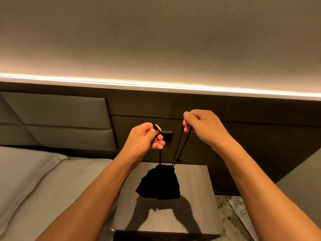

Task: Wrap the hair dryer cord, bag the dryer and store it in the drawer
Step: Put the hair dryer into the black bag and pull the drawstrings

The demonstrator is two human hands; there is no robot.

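A black drawstring bag (159, 185) hangs above the nightstand top (194, 181), its mouth cinched tight. The hair dryer is hidden, so I cannot tell what the bag holds. My left hand (147, 138) pinches the left drawstring (160, 156), with the cord looped over its fingers. My right hand (201, 126) is raised higher and grips the right drawstring (180, 148), whose two strands run taut down to the bag's mouth. At the bottom edge a dark opening (156, 236) shows in front of the nightstand, possibly the drawer.
A bed with pale sheets (43, 180) lies to the left, with a padded headboard (55, 119) behind it. A dark wall switch plate (167, 138) sits behind my hands. A printed paper (243, 211) lies on the speckled floor at the right.
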